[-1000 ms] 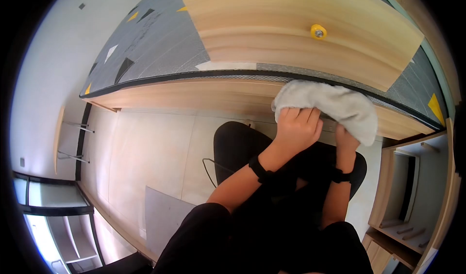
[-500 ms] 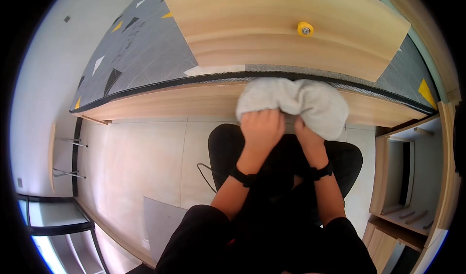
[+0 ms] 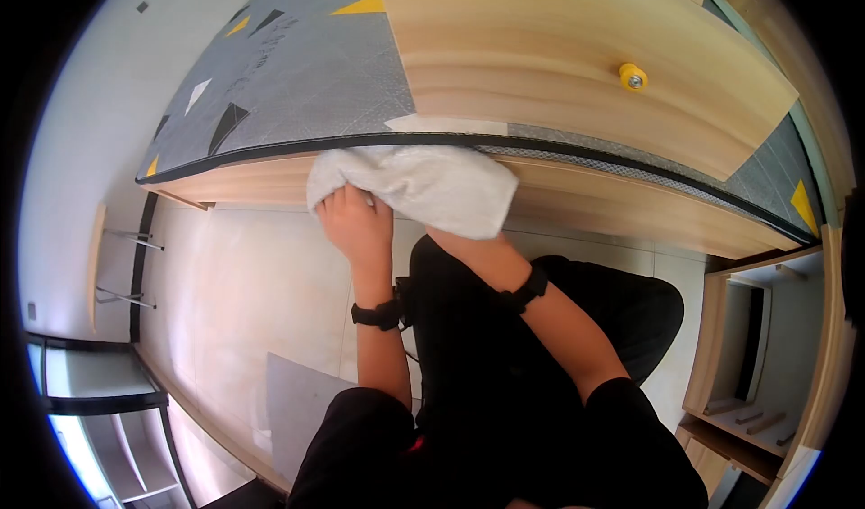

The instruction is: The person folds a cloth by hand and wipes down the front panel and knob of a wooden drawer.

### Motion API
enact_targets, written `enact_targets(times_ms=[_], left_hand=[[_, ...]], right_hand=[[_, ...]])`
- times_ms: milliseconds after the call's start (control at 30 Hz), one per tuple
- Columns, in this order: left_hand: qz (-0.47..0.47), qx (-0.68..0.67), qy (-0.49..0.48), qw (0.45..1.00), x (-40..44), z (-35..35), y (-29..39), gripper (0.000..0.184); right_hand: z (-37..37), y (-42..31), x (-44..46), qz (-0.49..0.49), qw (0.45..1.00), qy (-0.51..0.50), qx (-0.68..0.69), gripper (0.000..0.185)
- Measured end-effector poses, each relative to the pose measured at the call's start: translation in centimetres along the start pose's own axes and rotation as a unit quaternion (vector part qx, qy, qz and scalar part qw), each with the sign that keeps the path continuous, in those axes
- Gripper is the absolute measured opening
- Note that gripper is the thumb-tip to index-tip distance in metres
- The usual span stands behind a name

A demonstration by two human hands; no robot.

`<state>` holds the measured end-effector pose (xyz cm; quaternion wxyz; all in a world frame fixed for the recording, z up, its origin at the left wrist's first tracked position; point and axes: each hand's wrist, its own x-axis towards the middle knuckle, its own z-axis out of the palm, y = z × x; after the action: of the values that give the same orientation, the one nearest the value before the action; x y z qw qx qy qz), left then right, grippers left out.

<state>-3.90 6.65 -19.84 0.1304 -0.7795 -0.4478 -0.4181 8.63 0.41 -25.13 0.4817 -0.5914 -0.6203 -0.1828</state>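
Observation:
A white cloth point(image 3: 450, 185), soft and crumpled at its left end, lies stretched along the wooden front edge of the bed frame point(image 3: 622, 198). My left hand point(image 3: 359, 228) is closed on the cloth's left part, fingers curled into the fabric. My right hand point(image 3: 464, 249) grips it from below near the middle; the cloth covers most of those fingers. Both wrists wear black bands. Just above the cloth runs the black-edged grey mattress point(image 3: 306, 95) with yellow, white and dark triangles.
A large wooden board point(image 3: 559, 49) with a yellow round knob point(image 3: 633, 77) lies on the mattress. Open wooden shelving point(image 3: 766, 329) stands at the right. A grey flat panel point(image 3: 302, 410) is at the lower left, on the pale tiled floor point(image 3: 243, 284). My knees are close to the bed.
Both hands and the cloth have moved left along the bed's front edge. The cloth has spread into a longer strip, now covering more of my right fingers. The view has shifted slightly.

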Motion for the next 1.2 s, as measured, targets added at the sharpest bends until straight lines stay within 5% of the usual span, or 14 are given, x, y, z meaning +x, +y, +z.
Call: enact_targets(times_ms=[167,267,367,433,533,733,1033,1200], left_hand=[[0.026,0.015,0.038,0.999,0.8,0.7,-2.7,0.027],[-0.039,0.017,-0.054,0.998,0.1,-0.6,-3.1,0.020],[0.022,-0.049,-0.009,0.998,0.2,-2.9,-2.5,0.030],[-0.020,-0.067,-0.054,0.996,0.0,-3.5,-1.2,0.030],[0.094,-0.122,0.001,0.988,-0.1,-2.2,0.4,0.035],[0.090,-0.210,-0.028,0.973,-0.4,0.7,9.3,0.029],[0.191,-0.289,-0.027,0.938,-1.7,1.2,19.6,0.021],[0.216,-0.326,0.013,0.920,-2.5,1.0,22.5,0.020]], right_hand=[[2.6,-2.8,2.2,0.021,0.995,-0.037,0.093,0.036],[1.3,-4.7,3.0,0.087,0.963,0.005,0.255,0.033],[-2.9,-6.6,4.9,0.194,0.888,-0.091,0.407,0.028],[-4.9,-7.2,4.4,0.026,0.991,-0.035,0.126,0.022],[-5.7,-4.7,3.8,0.071,0.991,-0.024,0.109,0.023],[-10.9,2.0,1.2,0.054,0.986,0.023,-0.158,0.031],[-18.3,8.1,-4.8,0.104,0.933,0.051,-0.339,0.035],[-20.7,8.1,-5.4,0.179,0.935,0.086,-0.294,0.031]])
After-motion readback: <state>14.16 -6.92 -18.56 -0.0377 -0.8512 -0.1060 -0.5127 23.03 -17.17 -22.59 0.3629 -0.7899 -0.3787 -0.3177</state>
